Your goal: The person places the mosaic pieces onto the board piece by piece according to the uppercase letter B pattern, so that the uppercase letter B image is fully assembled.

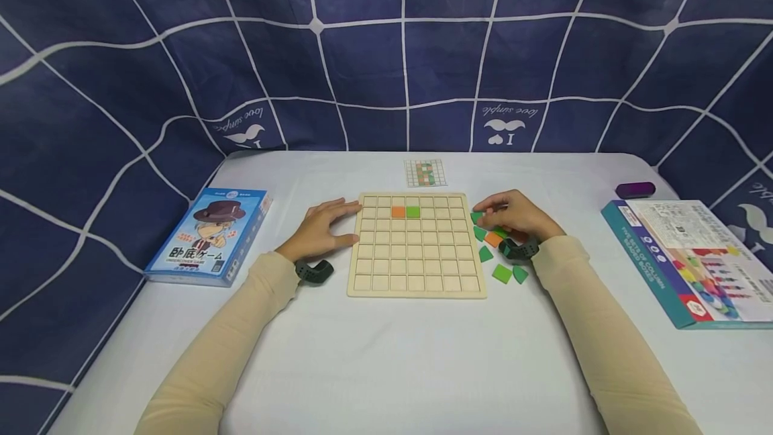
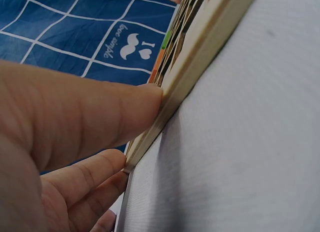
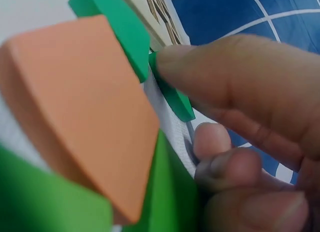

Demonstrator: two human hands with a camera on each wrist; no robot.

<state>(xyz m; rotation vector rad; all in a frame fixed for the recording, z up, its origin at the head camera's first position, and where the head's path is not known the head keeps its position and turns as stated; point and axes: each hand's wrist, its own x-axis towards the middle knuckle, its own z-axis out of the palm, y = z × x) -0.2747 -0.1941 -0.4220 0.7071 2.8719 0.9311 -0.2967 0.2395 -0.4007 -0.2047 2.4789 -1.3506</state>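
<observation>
A pale wooden grid board point(image 1: 415, 245) lies flat in the middle, with an orange square point(image 1: 398, 212) and a light green square point(image 1: 413, 211) side by side in its upper cells. My left hand point(image 1: 323, 228) rests at the board's left edge, its thumb point(image 2: 125, 109) against the side and its fingers extended. Beyond the right edge, my right hand point(image 1: 510, 213) pinches a dark green piece point(image 3: 172, 94) between thumb and finger; its far side is hidden. Under and near that hand lie an orange piece point(image 3: 85, 112), a light green square point(image 1: 502, 274) and several dark green pieces point(image 1: 520, 274).
A small printed grid card point(image 1: 425, 172) lies behind the board. To the left is a blue game box point(image 1: 208, 237); to the right, a teal-edged box point(image 1: 694, 260) with a dark purple oblong object point(image 1: 635, 190) behind it. A navy checked cloth point(image 1: 374, 52) hangs behind the white table.
</observation>
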